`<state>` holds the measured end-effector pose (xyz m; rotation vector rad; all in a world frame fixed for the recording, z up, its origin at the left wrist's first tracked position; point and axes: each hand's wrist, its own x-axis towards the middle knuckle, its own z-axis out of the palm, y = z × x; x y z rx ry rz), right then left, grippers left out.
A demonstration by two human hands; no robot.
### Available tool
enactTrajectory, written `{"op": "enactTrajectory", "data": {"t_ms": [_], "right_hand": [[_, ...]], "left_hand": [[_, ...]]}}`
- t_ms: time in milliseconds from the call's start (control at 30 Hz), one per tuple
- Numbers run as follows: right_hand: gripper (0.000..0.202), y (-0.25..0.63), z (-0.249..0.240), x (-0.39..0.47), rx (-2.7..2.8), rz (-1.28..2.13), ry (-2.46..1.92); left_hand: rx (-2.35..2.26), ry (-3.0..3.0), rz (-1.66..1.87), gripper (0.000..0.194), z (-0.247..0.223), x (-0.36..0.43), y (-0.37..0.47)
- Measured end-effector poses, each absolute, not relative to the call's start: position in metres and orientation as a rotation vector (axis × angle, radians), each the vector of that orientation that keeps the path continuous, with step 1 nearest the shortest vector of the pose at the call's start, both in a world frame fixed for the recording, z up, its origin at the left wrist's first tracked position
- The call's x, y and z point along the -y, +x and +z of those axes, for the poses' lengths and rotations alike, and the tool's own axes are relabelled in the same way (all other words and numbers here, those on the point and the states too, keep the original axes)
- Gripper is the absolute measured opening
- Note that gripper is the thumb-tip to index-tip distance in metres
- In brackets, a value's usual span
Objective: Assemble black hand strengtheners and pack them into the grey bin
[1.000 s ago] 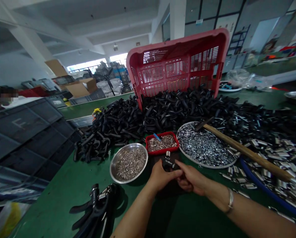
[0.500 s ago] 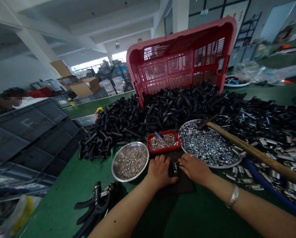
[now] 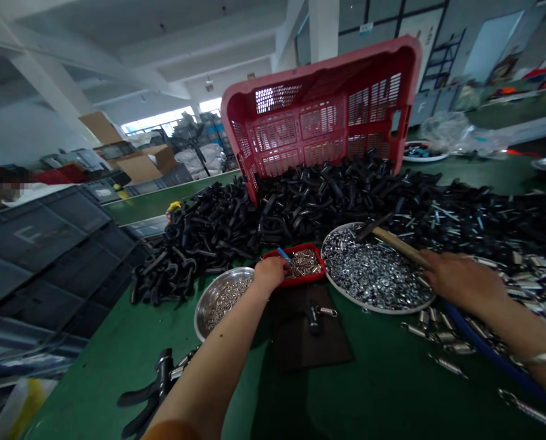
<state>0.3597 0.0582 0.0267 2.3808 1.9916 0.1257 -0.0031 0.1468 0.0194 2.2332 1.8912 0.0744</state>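
Observation:
My left hand [image 3: 270, 272] reaches into the small red tray [image 3: 303, 280] of metal pins, its fingers bunched over the left end near a blue stick [image 3: 283, 253]. Whatever the fingertips pinch is hidden. My right hand [image 3: 460, 284] is wrapped round the wooden handle of a hammer [image 3: 399, 245], whose head rests over the white plate [image 3: 377, 310] of small metal rings. Between the arms, a black handle-like part [image 3: 314, 321] lies on a dark mat [image 3: 300, 357], with a coil spring [image 3: 327, 311] at its upper end.
A steel bowl [image 3: 200, 318] of small metal pieces sits left of the tray. Black parts [image 3: 300, 208] are heaped behind, spilling from a tipped red crate [image 3: 323, 73]. Springs [image 3: 536, 412] and a blue edging [image 3: 479, 351] lie at right. Assembled black pieces [image 3: 156, 385] lie at front left.
Both hands have left the black part on the mat. My left hand has moved up to the red tray, and my right hand has moved right and taken hold of the hammer handle.

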Motion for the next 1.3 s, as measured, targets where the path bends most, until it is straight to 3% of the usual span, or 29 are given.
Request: {"op": "enactTrajectory", "data": {"t_ms": [233,333,400,500,600,900,1067,1167,1300], "right_hand": [[0.043,0.365,0.033,-0.055,-2.016,-0.234,2.638],[0.043,0.356,0.033,-0.036,-2.025,-0.381,2.915],[0.045,0.341,0.032,-0.019,-2.062,-0.875,3.122],[0.047,0.313,0.028,0.004,-2.029,-2.040,2.932],[0.044,0.287,0.019,0.020,-1.961,-2.529,2.615],[0.052,0.266,-0.013,0.033,-2.077,-2.307,2.677],[0.053,0.266,-0.011,0.034,-2.202,-2.120,2.709],[0.051,0.267,-0.012,0.037,-2.357,-1.852,2.729],[0.047,0.271,-0.008,0.047,-2.590,-1.251,2.790]], "left_hand": [[-1.941,2.188,0.350,0.022,0.020,-0.137,-0.010],[-1.744,2.133,0.528,0.022,0.021,-0.122,-0.008],[-1.473,2.033,0.659,0.026,0.017,-0.105,-0.003],[-1.263,1.817,0.672,0.021,0.008,-0.080,0.007],[-1.308,1.760,0.615,0.016,0.000,-0.067,0.013],[-1.626,2.230,0.431,0.019,0.000,-0.064,0.017],[-1.555,2.529,0.374,0.018,0.002,-0.054,0.022],[-1.515,2.609,0.389,0.018,0.000,-0.050,0.023],[-1.634,2.425,0.506,0.020,-0.006,-0.049,0.021]]}}
